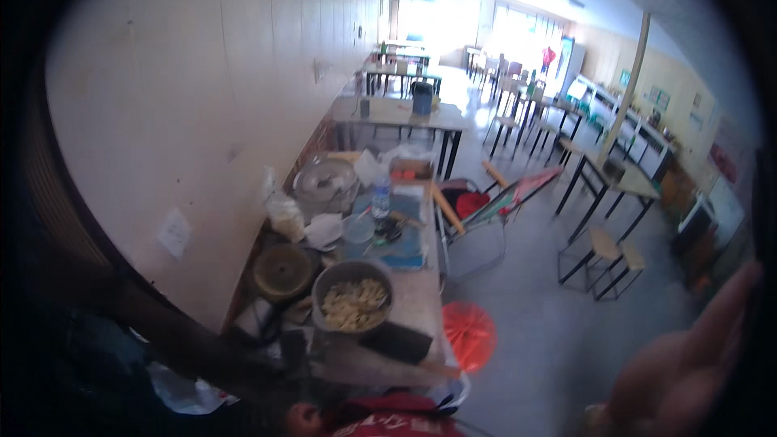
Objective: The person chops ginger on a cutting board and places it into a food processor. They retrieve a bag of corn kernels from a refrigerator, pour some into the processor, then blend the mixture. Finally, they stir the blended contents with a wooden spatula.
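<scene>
My right hand (pixel 680 352) is raised close to the camera at the lower right, blurred, with one finger stretched up; part of it lies beyond the picture's rim. At the bottom edge, a small bit of skin, apparently my left hand (pixel 301 420), shows beside a red garment (pixel 394 422); its grip is hidden. Before me on the table stands a metal pot (pixel 317 309) of pale, chunky food pieces (pixel 358 303). Just below the pot lies a cleaver with a dark blade (pixel 397 342) and wooden handle (pixel 441 369). A round lid (pixel 282 271) is left of the pot.
Farther along the table are a plastic bottle (pixel 381 197), a clear bowl (pixel 358 229), a blue board (pixel 407 249) and a large metal lid (pixel 325 179). A red plastic bag (pixel 469 335) hangs at the table's right side. A folding chair (pixel 516 194) and stools (pixel 604 244) stand beyond.
</scene>
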### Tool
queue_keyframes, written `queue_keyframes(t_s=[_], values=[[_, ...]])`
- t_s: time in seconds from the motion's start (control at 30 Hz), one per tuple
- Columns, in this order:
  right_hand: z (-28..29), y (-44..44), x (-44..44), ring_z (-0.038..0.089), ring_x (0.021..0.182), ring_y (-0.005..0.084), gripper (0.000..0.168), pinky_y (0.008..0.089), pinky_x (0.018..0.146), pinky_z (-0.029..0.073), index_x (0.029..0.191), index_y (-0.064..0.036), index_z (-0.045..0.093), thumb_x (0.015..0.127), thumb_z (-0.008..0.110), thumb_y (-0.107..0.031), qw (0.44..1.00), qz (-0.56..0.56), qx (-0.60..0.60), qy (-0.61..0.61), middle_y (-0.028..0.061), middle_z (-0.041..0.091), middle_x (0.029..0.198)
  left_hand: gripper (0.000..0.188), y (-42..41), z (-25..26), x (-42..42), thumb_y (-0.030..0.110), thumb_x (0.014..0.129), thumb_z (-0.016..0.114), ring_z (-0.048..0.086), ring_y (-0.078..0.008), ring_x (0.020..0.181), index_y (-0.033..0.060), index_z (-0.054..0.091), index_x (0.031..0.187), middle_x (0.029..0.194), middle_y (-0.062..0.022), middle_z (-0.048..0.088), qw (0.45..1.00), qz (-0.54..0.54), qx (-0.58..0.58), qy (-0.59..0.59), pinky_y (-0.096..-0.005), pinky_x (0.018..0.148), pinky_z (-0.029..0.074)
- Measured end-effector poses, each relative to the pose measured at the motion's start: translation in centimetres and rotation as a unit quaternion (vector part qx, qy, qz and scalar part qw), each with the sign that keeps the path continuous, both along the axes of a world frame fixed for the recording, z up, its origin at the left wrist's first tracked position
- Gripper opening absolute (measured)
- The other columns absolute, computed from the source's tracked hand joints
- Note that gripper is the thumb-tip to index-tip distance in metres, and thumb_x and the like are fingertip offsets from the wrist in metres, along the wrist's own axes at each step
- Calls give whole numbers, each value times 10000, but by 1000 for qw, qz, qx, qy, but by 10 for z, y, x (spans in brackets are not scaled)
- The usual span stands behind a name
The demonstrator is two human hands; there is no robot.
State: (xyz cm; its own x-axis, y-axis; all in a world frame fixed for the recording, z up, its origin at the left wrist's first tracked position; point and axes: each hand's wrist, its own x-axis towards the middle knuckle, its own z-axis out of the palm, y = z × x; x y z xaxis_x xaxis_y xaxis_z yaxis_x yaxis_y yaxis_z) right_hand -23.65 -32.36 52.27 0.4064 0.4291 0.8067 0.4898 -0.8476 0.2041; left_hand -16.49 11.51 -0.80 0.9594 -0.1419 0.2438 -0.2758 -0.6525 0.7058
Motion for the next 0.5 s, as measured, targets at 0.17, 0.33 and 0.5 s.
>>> queue_keyframes(t_s=[0.17, 0.33, 0.5], values=[[-6, 75, 1, 560, 668, 139, 231, 271, 622, 465, 1091, -24, 610, 861, 621, -32, 999, 47, -5, 24, 85, 604, 824, 120, -4, 29, 1, 94, 772, 657, 673, -333, 817, 38, 689, 873, 843, -159, 673, 997, -16, -30, 65, -411, 743, 556], [-21, 86, 21, 562, 657, 137, 204, 271, 617, 466, 1073, -19, 615, 871, 597, 2, 996, 58, 38, 49, 83, 607, 797, 139, 1, 47, -13, 86, 782, 644, 671, -324, 816, 25, 677, 902, 887, -168, 672, 989, 24, -82, 119, -412, 749, 547], [-204, 25, 33, 574, 690, 104, 183, 258, 628, 473, 1091, -1, 624, 909, 617, 18, 854, -85, 448, 249, 68, 624, 823, 212, 12, 33, 13, 59, 776, 649, 679, -298, 823, 11, 664, 982, 921, -155, 678, 987, 96, -83, 95, -381, 766, 553]])
